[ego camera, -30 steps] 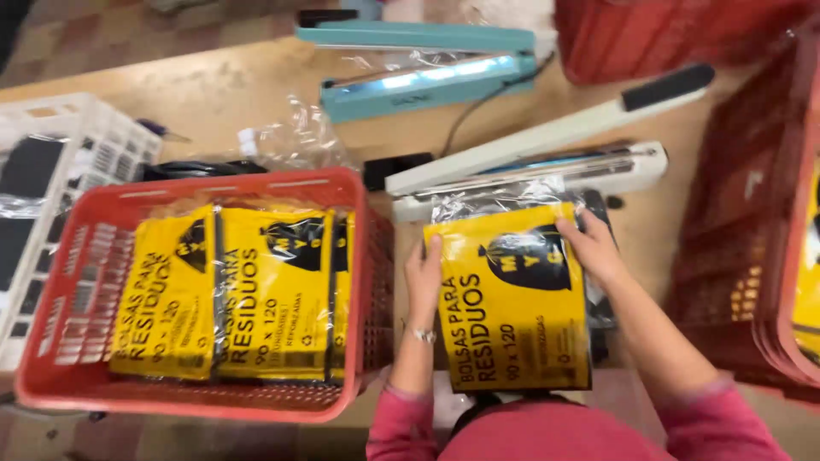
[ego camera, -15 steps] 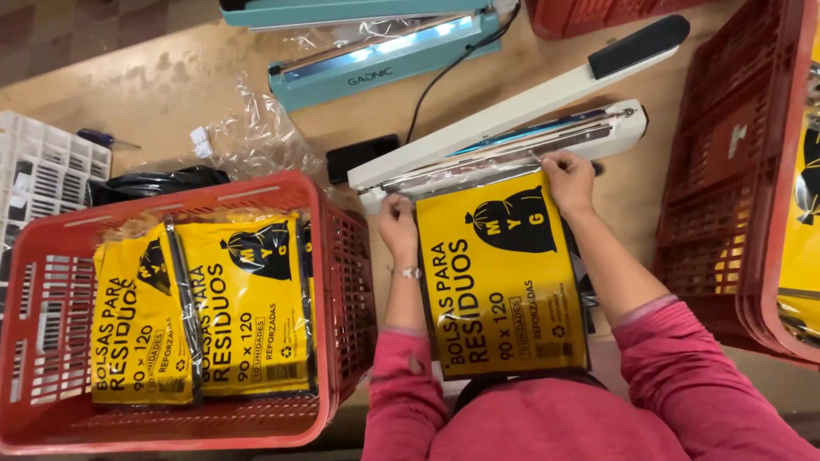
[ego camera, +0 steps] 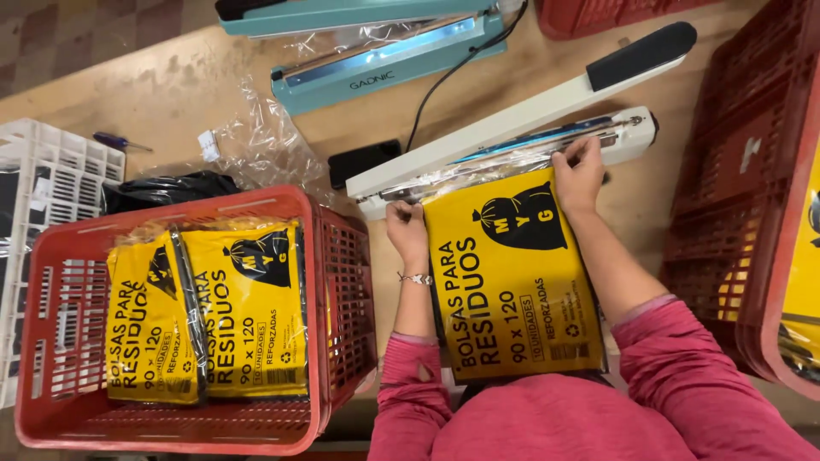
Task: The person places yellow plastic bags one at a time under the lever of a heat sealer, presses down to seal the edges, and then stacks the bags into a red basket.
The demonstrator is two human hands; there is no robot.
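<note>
I hold the yellow packet (ego camera: 512, 273) at centre frame, its clear top edge inside the open white sealer (ego camera: 512, 141). My left hand (ego camera: 408, 230) and right hand (ego camera: 579, 175) have fingers closed on its upper corners; I should keep the film flat and straight.

Worn wooden worktable (ego camera: 171, 85), tiled floor (ego camera: 60, 34) top left, even indoor light

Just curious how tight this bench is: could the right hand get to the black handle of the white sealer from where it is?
Probably yes. The right hand rests on the yellow packet beside the white sealer, and nothing lies between it and the raised black handle.
</note>
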